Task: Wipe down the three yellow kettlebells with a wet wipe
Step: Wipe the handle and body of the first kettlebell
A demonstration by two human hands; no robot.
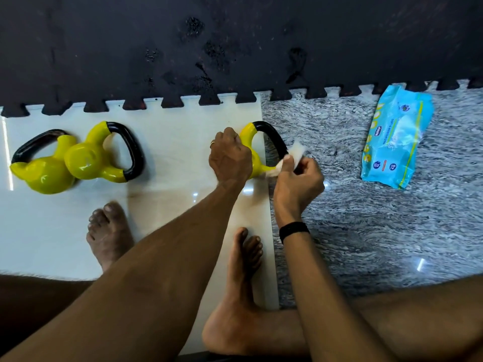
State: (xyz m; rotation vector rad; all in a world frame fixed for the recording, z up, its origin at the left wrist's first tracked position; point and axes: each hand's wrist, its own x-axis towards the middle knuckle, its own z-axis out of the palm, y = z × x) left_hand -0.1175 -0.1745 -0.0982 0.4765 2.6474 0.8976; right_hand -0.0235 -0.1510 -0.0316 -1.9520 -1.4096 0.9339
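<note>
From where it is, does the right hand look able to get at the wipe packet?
Probably yes: the wipe packet lies on open floor beyond the right hand, nothing between, though that hand holds a wipe.

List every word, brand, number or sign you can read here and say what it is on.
"SOFT & MOISTURIZING" (probable, small): on the blue wet wipe pack.
Brand logo on the pack: too blurred to read.
Round badges at the pack's near end: numbers too small to tell.
Kettlebells: no readable markings.
</note>
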